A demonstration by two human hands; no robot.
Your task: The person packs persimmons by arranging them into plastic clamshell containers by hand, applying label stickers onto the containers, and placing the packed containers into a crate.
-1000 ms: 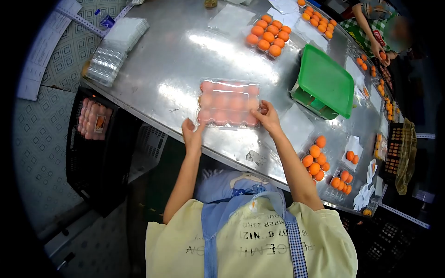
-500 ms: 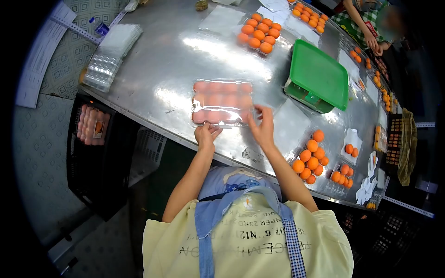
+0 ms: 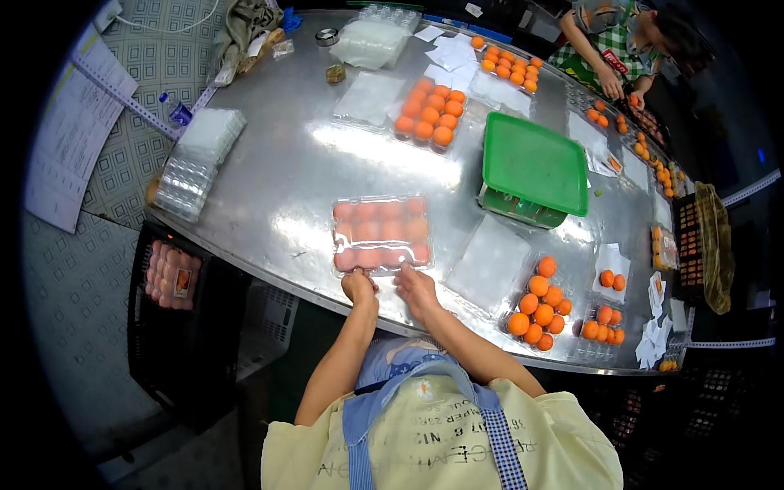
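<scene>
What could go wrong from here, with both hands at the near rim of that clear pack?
The near rim of the clear pack might not be fully latched; glare hides the seam, so the lid could spring up.

With the left hand and right hand both at its near side, a push could slide it.

The orange fruit beside the right forearm could be knocked.

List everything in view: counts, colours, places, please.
Closed fruit packs: several, clear, near edge and crate
Lidded box: one, green, centre right
Open fruit trays: several, clear, far and right
Empty tray stacks: two, clear, left and far
Papers: many, white, far and right
Table: one, silver, centre
Crates: several, mostly black, left and right
Bottle: one, purple, upper left
Co-worker: one, green checks, upper right
Left hand: one, bare, at front pack
Right hand: one, bare, beside left
</scene>
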